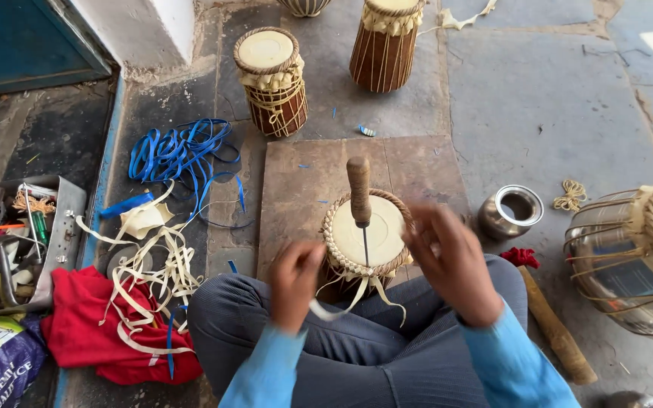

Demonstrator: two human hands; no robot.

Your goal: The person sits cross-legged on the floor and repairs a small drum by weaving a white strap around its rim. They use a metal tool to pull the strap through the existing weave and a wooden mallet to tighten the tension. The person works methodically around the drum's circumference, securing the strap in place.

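Observation:
A small drum (pixel 364 238) with a pale skin head and a woven rim stands between my crossed legs. An awl with a wooden handle (pixel 358 189) sticks upright at its head. My left hand (pixel 295 283) is at the drum's near-left side, closed on a pale leather strap (pixel 341 306) that hangs from the rim. Blurred by motion, my right hand (pixel 451 261) is at the drum's right rim, fingers curled; what it grips is unclear.
Two brown laced drums (pixel 272 81) (pixel 385 45) stand ahead on the stone floor. A steel cup (pixel 512 211), a hammer (pixel 553 329) and a metal drum (pixel 632 261) are on the right. Left: blue straps (pixel 179 151), pale strips (pixel 153 264), red cloth (pixel 92 325), tool tray (pixel 17 242).

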